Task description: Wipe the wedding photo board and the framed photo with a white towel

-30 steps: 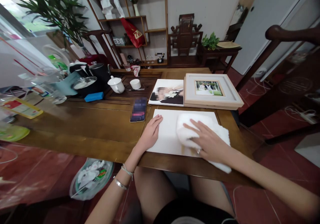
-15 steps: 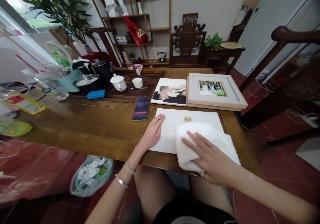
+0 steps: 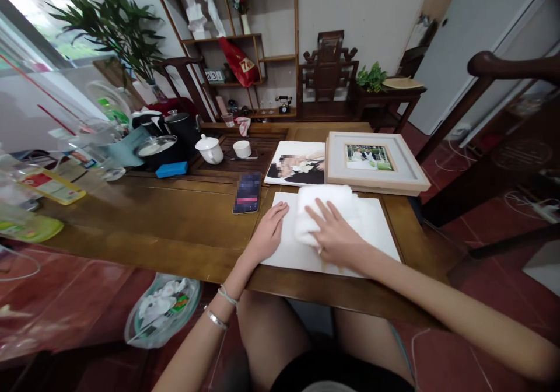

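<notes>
A white rectangular board (image 3: 381,233) lies on the wooden table near its front edge. My left hand (image 3: 269,233) rests flat on the board's left side, fingers stretched out, holding nothing. With fingers spread over a folded white towel (image 3: 350,202), my right hand (image 3: 335,237) presses it against the middle of the board and carries it along. The towel covers the spot where a small gold metal piece showed earlier. Just behind the board are a photo print (image 3: 297,164) and a pale wooden picture frame (image 3: 405,161) holding a picture of people outdoors.
Left of the board lies a phone (image 3: 247,192) on the table (image 3: 175,223). Farther back stand a white lidded cup (image 3: 209,150), a small white bowl (image 3: 241,149), a blue block (image 3: 171,169) and dark pots. Bottles crowd the far left. Below is a lined waste bin (image 3: 164,310).
My right hand has moved the towel away from me and to the left across the board, covering the gold piece. My left hand stays in place on the board.
</notes>
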{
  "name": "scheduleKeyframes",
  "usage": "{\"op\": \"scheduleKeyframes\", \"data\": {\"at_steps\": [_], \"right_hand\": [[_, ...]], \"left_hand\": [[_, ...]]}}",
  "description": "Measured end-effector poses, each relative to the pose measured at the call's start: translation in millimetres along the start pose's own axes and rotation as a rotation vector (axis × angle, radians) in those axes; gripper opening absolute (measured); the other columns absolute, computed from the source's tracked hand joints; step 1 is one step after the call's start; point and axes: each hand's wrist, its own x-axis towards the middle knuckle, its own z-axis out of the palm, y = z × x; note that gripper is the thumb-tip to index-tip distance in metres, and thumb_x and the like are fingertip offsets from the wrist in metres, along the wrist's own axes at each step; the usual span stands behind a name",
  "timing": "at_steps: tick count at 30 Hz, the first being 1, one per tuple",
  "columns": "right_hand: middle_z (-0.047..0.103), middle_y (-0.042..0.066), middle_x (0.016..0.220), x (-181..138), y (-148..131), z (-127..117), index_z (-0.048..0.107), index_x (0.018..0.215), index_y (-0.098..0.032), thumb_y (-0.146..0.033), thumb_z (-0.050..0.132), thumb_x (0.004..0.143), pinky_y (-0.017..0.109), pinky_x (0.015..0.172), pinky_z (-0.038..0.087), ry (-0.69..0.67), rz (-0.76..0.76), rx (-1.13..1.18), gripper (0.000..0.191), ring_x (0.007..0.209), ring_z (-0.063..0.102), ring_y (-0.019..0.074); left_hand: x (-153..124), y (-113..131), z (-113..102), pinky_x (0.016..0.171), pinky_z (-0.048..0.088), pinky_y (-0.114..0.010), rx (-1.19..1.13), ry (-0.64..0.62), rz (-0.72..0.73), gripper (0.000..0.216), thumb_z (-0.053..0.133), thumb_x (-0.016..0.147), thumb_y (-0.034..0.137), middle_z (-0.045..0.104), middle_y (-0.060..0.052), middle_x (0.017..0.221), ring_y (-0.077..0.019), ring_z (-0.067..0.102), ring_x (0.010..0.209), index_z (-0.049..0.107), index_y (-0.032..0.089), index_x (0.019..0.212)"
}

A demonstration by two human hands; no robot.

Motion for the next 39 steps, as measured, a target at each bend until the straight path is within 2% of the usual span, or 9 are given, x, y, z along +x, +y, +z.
{"op": "scheduleKeyframes", "data": {"at_steps": [4,7,14,17,26,29,32,36,39], "right_hand": [[0.034,0.022,0.147,-35,-55,0,0.074,0.092,-0.014,-0.03,0.066,0.074,0.061,0.109,0.017,0.007,-0.124,0.057,0.026,0.136,0.019,0.0483],[0.034,0.021,0.147,-40,-68,-3,0.074,0.094,-0.015,-0.032,0.066,0.074,0.057,0.108,0.021,-0.02,-0.153,0.09,0.028,0.136,0.021,0.0464],[0.037,0.022,0.145,33,-5,-7,0.063,0.121,-0.012,-0.033,0.055,0.085,0.055,0.108,0.022,-0.045,0.062,-0.027,0.043,0.135,0.025,0.0431],[0.037,0.024,0.145,46,1,-5,0.063,0.12,-0.01,-0.032,0.054,0.085,0.059,0.106,0.021,-0.057,0.07,-0.078,0.042,0.134,0.025,0.0457],[0.036,0.022,0.146,-29,-75,-1,0.073,0.09,-0.014,-0.03,0.063,0.077,0.065,0.106,0.018,0.009,-0.283,0.035,0.023,0.134,0.024,0.0481],[0.038,0.02,0.146,-24,-57,-7,0.071,0.103,-0.016,-0.03,0.065,0.074,0.056,0.109,0.022,-0.042,-0.262,0.149,0.033,0.136,0.024,0.0425],[0.042,0.016,0.144,2,-15,-12,0.064,0.118,-0.018,-0.027,0.058,0.08,0.049,0.11,0.024,-0.061,-0.136,0.177,0.039,0.137,0.027,0.0339],[0.049,0.016,0.138,38,34,-10,0.063,0.119,-0.014,-0.024,0.054,0.083,0.048,0.107,0.029,-0.002,-0.119,0.128,0.039,0.135,0.031,0.032],[0.051,0.016,0.136,45,41,-6,0.061,0.121,-0.015,-0.022,0.051,0.084,0.05,0.106,0.029,0.028,-0.108,0.11,0.039,0.135,0.031,0.0304]], "left_hand": [[0,-1,0,0.115,0.029,-0.046,0.01,-0.006,-0.008,0.041,0.033,0.093,0.016,0.048,-0.013,0.14,-0.0226,0.038,0.136,0.052,0.016,0.13],[-1,-1,0,0.114,0.029,-0.047,-0.001,0.001,-0.003,0.042,0.033,0.093,0.016,0.049,-0.012,0.14,-0.0225,0.038,0.136,0.052,0.017,0.13],[0,-1,-1,0.114,0.03,-0.048,-0.011,-0.008,0.013,0.041,0.035,0.092,0.017,0.049,-0.015,0.138,-0.0244,0.039,0.135,0.052,0.016,0.13],[1,-1,-1,0.113,0.031,-0.048,-0.011,-0.001,0.02,0.041,0.034,0.092,0.017,0.051,-0.014,0.136,-0.0243,0.039,0.135,0.052,0.017,0.129],[-2,-3,-3,0.114,0.029,-0.045,-0.05,-0.033,-0.008,0.042,0.034,0.094,0.019,0.045,-0.012,0.142,-0.0228,0.036,0.137,0.05,0.018,0.133],[-2,-3,-2,0.114,0.03,-0.045,-0.043,-0.028,-0.003,0.042,0.035,0.093,0.019,0.046,-0.012,0.142,-0.0228,0.037,0.136,0.05,0.018,0.133],[-1,-3,0,0.114,0.03,-0.046,-0.012,-0.007,-0.009,0.041,0.034,0.093,0.018,0.048,-0.012,0.14,-0.0237,0.038,0.135,0.052,0.017,0.13],[0,-2,-1,0.114,0.031,-0.045,0.015,-0.008,0.003,0.042,0.034,0.093,0.017,0.049,-0.013,0.138,-0.0237,0.039,0.135,0.054,0.016,0.13],[1,-2,-1,0.113,0.032,-0.044,0.017,-0.007,0.008,0.041,0.034,0.093,0.017,0.051,-0.012,0.137,-0.0233,0.04,0.134,0.055,0.018,0.128]]}}
